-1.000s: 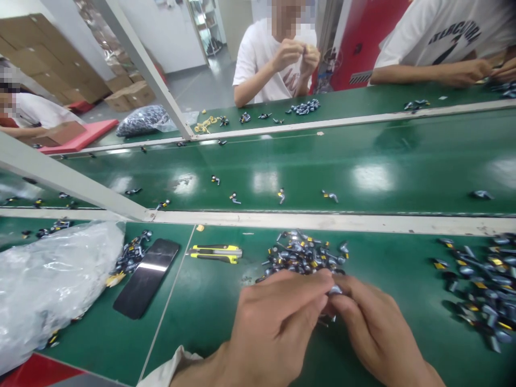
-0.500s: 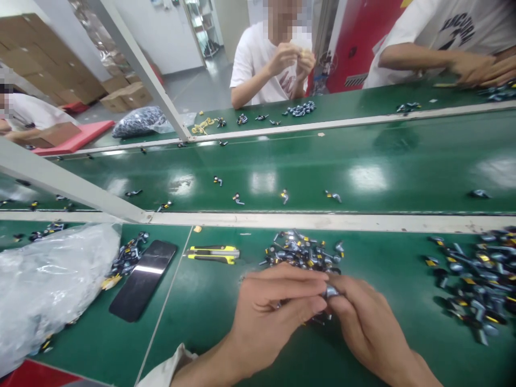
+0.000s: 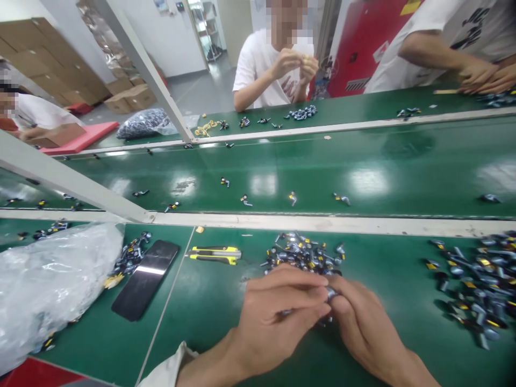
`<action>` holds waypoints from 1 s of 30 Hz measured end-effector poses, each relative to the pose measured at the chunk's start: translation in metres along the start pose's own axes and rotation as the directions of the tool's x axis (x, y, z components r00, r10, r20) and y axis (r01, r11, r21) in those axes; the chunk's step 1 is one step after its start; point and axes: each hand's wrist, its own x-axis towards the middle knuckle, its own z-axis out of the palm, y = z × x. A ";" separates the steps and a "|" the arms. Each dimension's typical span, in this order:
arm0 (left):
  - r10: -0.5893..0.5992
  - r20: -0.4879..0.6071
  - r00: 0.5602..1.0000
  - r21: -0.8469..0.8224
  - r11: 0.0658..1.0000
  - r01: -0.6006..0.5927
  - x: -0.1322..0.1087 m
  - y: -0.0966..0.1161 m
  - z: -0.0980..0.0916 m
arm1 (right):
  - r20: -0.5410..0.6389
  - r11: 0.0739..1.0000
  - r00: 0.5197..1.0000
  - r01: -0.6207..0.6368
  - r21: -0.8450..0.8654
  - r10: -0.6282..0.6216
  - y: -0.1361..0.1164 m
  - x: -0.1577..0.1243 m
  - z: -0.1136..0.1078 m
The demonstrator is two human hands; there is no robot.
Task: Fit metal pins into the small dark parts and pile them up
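Observation:
Both of my hands meet at the lower centre, in front of a pile of small earbuds with shiny grey-blue stems and yellow bits. Between their fingertips is one earbud, mostly covered, with just a bluish metallic piece showing. My left hand pinches it from the left, thumb and fingers pressed together. From the other side, the curled fingers and thumb of my right hand grip it too. Part of the pile is hidden behind my hands.
Left lie a yellow-black utility knife, a black phone and a clear plastic bag. Another earbud heap is at right. Beyond a white rail, a green conveyor belt carries scattered earbuds; co-workers sit across it.
My hands stay together on the earbud, with the left fingers shifting slightly. Earbuds on the belt have moved a little to the right. The whole view has shifted slightly.

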 end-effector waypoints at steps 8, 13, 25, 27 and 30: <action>0.051 -0.068 0.996 0.007 0.999 -0.050 -0.007 0.004 0.008 | -0.151 0.997 0.988 0.029 -0.069 -0.039 -0.010 0.004 0.004; 0.138 -0.056 0.989 0.012 0.990 -0.137 -0.006 0.005 0.008 | -0.240 0.992 0.967 0.065 -0.109 -0.090 -0.015 0.006 0.002; 0.151 0.067 0.986 -0.047 0.988 -0.149 0.000 0.005 -0.001 | -0.192 0.999 0.981 0.036 0.035 -0.029 -0.016 0.002 0.001; 0.116 0.049 0.992 -0.029 0.993 -0.115 0.001 0.003 0.002 | -0.155 0.990 0.985 -0.056 0.126 0.075 -0.015 -0.002 0.004; 0.119 0.019 0.993 -0.016 0.993 -0.119 -0.001 0.001 0.008 | -0.082 0.955 0.977 -0.169 0.244 0.194 -0.014 -0.006 0.005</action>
